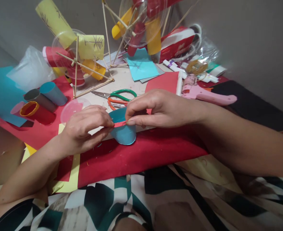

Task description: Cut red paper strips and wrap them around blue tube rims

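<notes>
A blue paper cup [124, 134] stands before me on the red cloth, its open top facing up and toward me. Along the near side of its rim runs a narrow red paper strip [120, 124]. My left hand [89, 125] pinches the strip's left end between thumb and fingers, at the rim. My right hand [153, 109] pinches the strip farther right, with thumb outside and fingers curled over the cup's edge. Just behind the cup lie scissors [122, 95] with green and orange handles, partly hidden by my right hand.
Several paper tubes [53, 93] stand at left, one red tube [37, 113] edged in orange. Behind rise stick frames [76, 64] carrying clear discs and coloured tubes. At right lie a pink glue gun [208, 94], markers [175, 67] and blue paper sheets [142, 65].
</notes>
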Motion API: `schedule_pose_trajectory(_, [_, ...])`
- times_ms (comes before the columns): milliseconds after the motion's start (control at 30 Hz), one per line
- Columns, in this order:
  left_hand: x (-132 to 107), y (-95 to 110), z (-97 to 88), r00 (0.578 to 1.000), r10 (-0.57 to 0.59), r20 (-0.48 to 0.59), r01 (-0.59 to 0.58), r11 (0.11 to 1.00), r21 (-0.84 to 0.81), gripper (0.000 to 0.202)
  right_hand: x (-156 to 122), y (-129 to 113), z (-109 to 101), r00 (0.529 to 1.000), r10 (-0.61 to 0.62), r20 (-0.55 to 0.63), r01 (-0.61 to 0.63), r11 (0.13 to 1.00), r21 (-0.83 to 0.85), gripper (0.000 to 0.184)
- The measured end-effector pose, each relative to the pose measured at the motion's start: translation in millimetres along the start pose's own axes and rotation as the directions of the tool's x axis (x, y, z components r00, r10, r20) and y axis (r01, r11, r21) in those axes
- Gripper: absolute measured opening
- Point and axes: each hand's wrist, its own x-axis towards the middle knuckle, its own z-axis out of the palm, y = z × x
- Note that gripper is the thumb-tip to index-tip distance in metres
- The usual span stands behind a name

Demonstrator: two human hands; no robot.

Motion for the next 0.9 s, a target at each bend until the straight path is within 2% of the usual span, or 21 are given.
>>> schedule_pose_trajectory(200, [-1,2,0.7,1.000,0.018,-0.016,-0.018,1.000,0.004,0.009,0,0,-2,0.999,0.001,0.033,-0.002,1.000,0.023,0.018])
schedule_pose_trajectory(367, [-2,7,3.1,1.000,0.016,-0.016,-0.014,0.995,0.101,0.009,-1,-1,-2,0.999,-0.013,0.045,0.012,1.000,0.009,0.020])
schedule_pose_trajectory(433, [-2,12,3.6,0.999,-0.019,-0.051,0.025,0.991,0.131,0.013,-1,-2,-2,0.999,-0.023,0.041,0.023,1.000,-0.005,0.020])
schedule_pose_trajectory(567, [1,28,3.8,0.976,-0.115,-0.185,0.152,0.967,0.203,0.012,-2,-4,-2,0.998,-0.013,0.063,0.013,1.000,0.003,0.019])
schedule_pose_trajectory(733, [7,42,3.4,0.979,-0.172,-0.109,0.198,0.932,0.303,0.011,-2,-5,-1,0.998,-0.023,0.053,0.024,0.999,-0.024,0.018])
schedule_pose_trajectory(900, [5,40,6.7,0.969,-0.223,-0.107,0.245,0.926,0.287,0.007,-2,-3,-1,0.999,-0.037,0.033,0.038,0.998,-0.041,0.018])
